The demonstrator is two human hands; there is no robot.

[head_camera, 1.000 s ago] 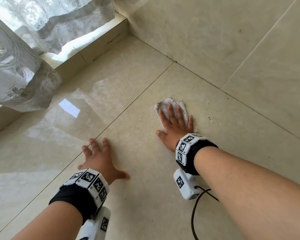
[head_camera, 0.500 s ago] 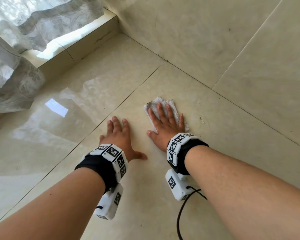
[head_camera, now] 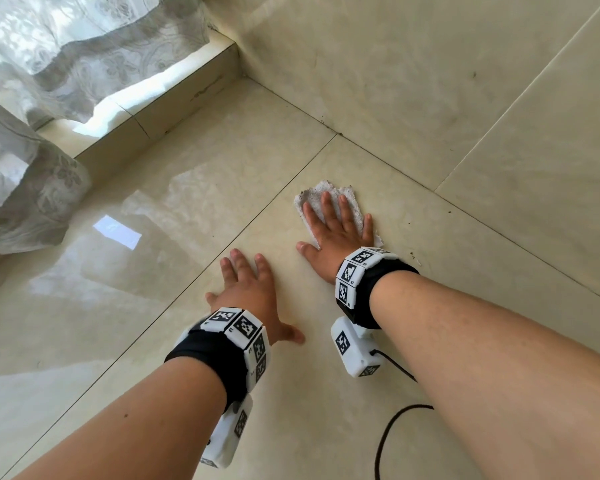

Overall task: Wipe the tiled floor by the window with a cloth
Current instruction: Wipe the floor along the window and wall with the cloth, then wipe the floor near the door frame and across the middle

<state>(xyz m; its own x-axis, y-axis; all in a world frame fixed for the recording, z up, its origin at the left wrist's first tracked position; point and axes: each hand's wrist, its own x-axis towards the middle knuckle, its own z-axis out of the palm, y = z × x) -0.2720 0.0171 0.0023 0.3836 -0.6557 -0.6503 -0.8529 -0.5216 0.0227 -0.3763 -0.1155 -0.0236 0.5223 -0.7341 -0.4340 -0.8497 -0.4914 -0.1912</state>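
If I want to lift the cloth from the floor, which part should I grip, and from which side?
The cloth lies flat on the floor under the right hand, so only its edges are free. Probably best: pinch the ragged far edge beyond the fingertips, coming from above on the wall side, once the palm lifts.

So the floor tiles [head_camera: 84, 323] are a glossy cream-beige with faint marbling and thin dark grout lines, the cloth [head_camera: 314, 194] is a grubby off-white, the curtain [head_camera: 49, 188] is pale grey-white lace with a floral pattern, and the wristbands [head_camera: 219, 358] are black with white blocks carrying black-and-white square codes.
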